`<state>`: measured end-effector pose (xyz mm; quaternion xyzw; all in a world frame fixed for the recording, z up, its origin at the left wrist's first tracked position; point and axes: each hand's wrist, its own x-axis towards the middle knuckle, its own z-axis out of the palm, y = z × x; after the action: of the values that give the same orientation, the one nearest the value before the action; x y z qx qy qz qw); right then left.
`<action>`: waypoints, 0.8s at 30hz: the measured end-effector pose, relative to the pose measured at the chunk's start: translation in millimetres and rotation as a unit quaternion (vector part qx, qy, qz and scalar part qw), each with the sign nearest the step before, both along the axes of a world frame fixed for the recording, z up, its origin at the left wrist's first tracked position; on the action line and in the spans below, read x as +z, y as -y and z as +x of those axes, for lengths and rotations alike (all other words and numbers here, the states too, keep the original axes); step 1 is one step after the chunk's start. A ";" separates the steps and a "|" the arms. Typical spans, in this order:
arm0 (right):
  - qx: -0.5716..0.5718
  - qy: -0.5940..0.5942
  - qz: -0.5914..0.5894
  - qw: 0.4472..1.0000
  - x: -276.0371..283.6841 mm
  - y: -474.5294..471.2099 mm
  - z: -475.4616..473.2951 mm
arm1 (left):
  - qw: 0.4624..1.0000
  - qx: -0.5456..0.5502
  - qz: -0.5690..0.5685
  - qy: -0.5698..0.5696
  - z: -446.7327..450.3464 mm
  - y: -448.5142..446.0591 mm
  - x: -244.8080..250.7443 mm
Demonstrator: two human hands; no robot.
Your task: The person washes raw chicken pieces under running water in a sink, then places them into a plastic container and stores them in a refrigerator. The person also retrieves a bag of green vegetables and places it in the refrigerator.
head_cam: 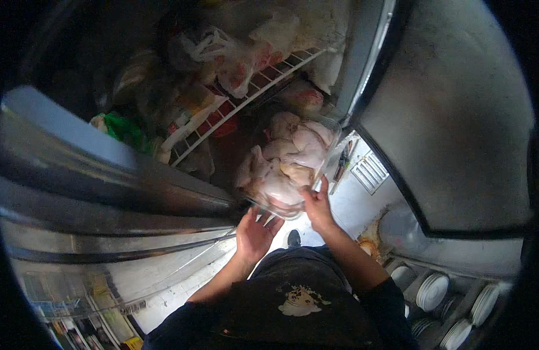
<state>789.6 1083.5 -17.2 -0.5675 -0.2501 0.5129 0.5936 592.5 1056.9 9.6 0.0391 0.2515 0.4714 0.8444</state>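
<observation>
Several raw whole plucked chickens [311, 142] lie in a clear plastic container [337, 142] at the mouth of an open refrigerator. My right hand [317, 208] grips the container's near right rim, with the thumb up along the side. At the near left corner, my left hand [255, 234] is turned palm up, its fingertips under the container's edge. The container's far left part is in shadow among the refrigerator's contents.
Above the container, a white wire shelf [241, 106] carries bagged food [234, 65]. A green bag [122, 131] sits at left. The refrigerator door [462, 118] stands open at right. Below are a floor grate [371, 171] and stacked white plates [432, 292].
</observation>
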 end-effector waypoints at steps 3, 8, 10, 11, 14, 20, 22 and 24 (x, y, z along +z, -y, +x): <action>0.145 -0.005 -0.056 0.988 18.3 -35.1 7.5 | 0.967 0.069 0.136 -0.204 25.7 -15.1 40.8; 0.367 0.156 0.025 0.917 48.9 -104.4 86.1 | 0.762 0.193 0.264 -0.559 93.0 -59.3 92.1; 0.398 0.095 -0.023 0.912 52.6 -94.1 123.2 | 0.521 0.171 0.416 -0.725 107.4 -80.8 128.9; 0.394 0.115 -0.035 0.911 50.1 -84.4 139.3 | 0.559 0.171 0.422 -0.692 115.7 -105.5 143.4; 0.376 0.128 -0.029 0.917 36.2 -36.0 193.1 | 0.551 0.117 0.333 -0.756 145.4 -202.1 165.6; 0.247 0.038 -0.167 0.954 -17.6 76.7 266.9 | 0.344 0.029 0.384 -0.856 159.7 -298.6 121.0; 0.225 0.098 -0.131 0.960 -33.7 87.6 270.3 | 0.306 0.084 0.445 -0.837 149.2 -294.4 117.1; 0.232 0.046 -0.141 0.961 -30.1 143.3 244.2 | 0.371 0.077 0.474 -0.794 121.2 -244.7 127.6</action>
<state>1033.8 940.2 -47.2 -0.5949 -0.3268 0.6398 0.3605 713.7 1301.5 137.2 0.7700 0.5437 0.3286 0.0587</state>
